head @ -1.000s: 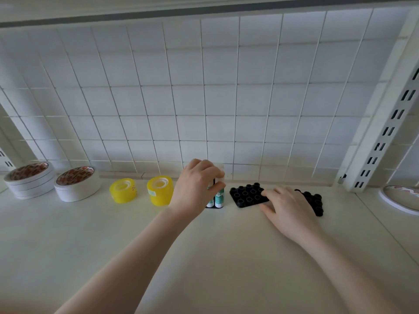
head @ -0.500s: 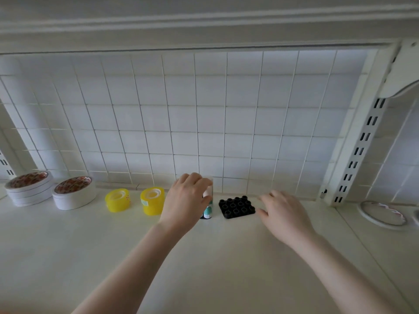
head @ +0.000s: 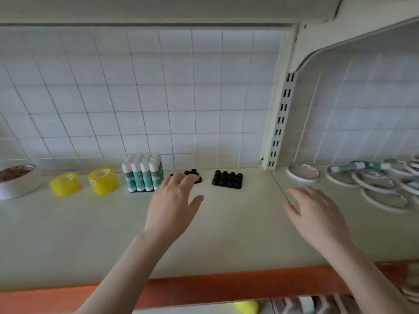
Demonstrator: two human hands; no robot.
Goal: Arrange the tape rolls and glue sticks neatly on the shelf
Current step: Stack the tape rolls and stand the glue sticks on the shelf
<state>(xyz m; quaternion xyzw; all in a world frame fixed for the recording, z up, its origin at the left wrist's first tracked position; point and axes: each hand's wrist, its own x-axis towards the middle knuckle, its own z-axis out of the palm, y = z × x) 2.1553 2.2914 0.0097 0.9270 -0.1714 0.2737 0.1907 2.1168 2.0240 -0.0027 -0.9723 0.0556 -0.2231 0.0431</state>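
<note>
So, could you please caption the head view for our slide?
Bare left hand reaches a black studded holder beside upright white-and-green glue sticks; right hand hovers open.

Nothing here can be read. The glue sticks (head: 143,172), standing just left of my left hand (head: 172,201), wear green and white labels with a small red mark near the top of each, but the print is too blurred to make out. The yellow tape roll (head: 103,180) further to the left of that hand carries a small pale sticker on its side, also unreadable. The white tape roll (head: 15,181) at the far left shows a reddish printed core with no clear letters. The flat rolls (head: 302,172) beyond my right hand (head: 316,214) show only smudged brown patterns.
</note>
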